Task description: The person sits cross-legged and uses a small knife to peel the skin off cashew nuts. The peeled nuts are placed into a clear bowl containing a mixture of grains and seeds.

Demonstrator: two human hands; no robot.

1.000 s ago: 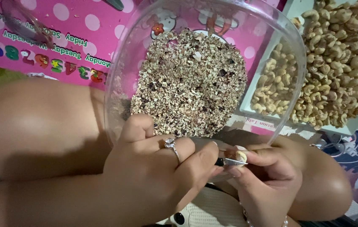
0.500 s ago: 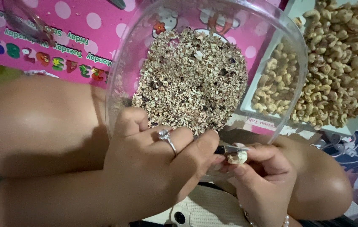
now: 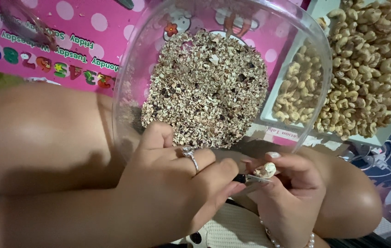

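Pink polka-dot mat (image 3: pixel 73 27), printed with coloured letters and numerals: lies flat beneath the vessels as the work surface.

Clear round plastic bowl (image 3: pixel 126 87): tilted toward the person, its near rim just above both hands, apparently so peelings drop straight in.

Pile of pale peeled cashew kernels (image 3: pixel 365 64): heaped in a white rectangular tray (image 3: pixel 269 103) to the right of the bowl, well apart from the waste.

Heap of brown-and-cream husk flakes (image 3: pixel 207 87): fills the bowl's floor.

Left hand (image 3: pixel 177 188): closed around a small knife with a dark handle and short silver blade (image 3: pixel 249 180), thumb braced near the blade; silver ring with a clear stone (image 3: pixel 189 153) on one finger.

Right hand (image 3: pixel 292 188): fingertips pinched narrowly on a single pale cashew nut (image 3: pixel 265 171), which rests against the blade just below the bowl's rim, held so for scraping; beaded bracelet (image 3: pixel 292 239) at the wrist.
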